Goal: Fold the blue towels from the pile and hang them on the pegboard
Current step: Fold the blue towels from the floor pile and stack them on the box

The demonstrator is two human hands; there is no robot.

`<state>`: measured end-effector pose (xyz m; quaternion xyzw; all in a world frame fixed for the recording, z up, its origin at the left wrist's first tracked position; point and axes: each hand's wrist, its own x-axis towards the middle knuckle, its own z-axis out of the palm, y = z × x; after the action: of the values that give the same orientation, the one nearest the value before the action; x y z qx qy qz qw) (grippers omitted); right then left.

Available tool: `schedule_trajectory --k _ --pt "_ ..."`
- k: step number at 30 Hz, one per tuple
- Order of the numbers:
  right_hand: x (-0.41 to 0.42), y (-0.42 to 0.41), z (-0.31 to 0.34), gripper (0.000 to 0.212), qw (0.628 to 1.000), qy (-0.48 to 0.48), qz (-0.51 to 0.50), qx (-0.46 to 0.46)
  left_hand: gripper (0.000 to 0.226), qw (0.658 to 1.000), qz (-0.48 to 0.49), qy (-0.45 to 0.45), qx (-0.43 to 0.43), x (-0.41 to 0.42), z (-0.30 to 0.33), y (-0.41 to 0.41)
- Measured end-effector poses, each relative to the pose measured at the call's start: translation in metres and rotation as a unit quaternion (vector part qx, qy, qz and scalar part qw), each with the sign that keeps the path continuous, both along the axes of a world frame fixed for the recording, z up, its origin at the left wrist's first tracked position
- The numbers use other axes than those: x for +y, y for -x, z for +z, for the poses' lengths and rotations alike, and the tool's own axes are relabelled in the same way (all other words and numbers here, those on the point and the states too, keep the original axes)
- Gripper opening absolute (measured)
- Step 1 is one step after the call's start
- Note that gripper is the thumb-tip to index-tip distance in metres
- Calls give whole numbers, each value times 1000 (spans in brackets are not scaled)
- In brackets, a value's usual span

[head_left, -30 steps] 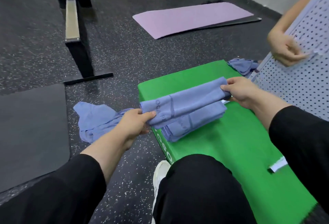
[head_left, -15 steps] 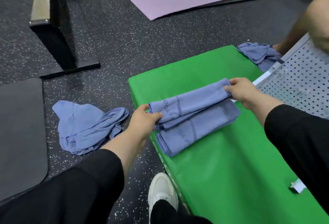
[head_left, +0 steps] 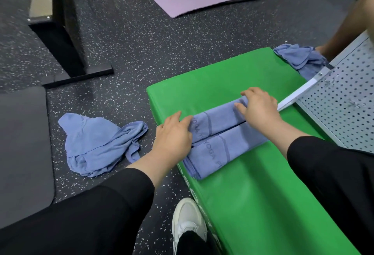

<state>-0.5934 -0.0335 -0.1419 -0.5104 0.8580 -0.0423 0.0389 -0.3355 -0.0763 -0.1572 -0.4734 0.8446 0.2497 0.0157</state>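
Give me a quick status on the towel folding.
Both hands, left and right, flat on folded blue towel on green mat. Pegboard beside, nothing blocking.

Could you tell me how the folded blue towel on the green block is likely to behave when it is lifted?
The folded blue towel is probably floppy: its layers sag over the green block edge. It looks light and thin. Lifted by one end, the fold would likely open, so both hands seem wise.
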Motion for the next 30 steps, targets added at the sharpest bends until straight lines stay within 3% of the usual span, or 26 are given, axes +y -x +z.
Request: schedule_trajectory --k 6,9,14,17,20,26,30 --pt "-38 -97 30 41 978 26 178 -110 56 999 44 19 27 -14 16 -55" --pt "-65 -169 44 43 951 -45 281 -119 44 997 49 55 5 -26 16 -113" --pt "-103 -284 40 49 902 -193 379 -71 36 991 91 33 -97 -45 4 -244" --pt "-127 -333 15 47 871 -258 417 -34 28 984 131 9 -124 -51 -10 -311" --pt "-147 -367 -25 49 864 -291 409 -32 26 980 155 1 -124 -53 -29 -354" --pt "-159 -407 -131 35 846 -329 420 2 15 981 155 -36 -111 -58 -79 -388" --pt "-161 -419 -181 50 846 -343 406 34 16 982 159 -49 -89 -69 -112 -392"
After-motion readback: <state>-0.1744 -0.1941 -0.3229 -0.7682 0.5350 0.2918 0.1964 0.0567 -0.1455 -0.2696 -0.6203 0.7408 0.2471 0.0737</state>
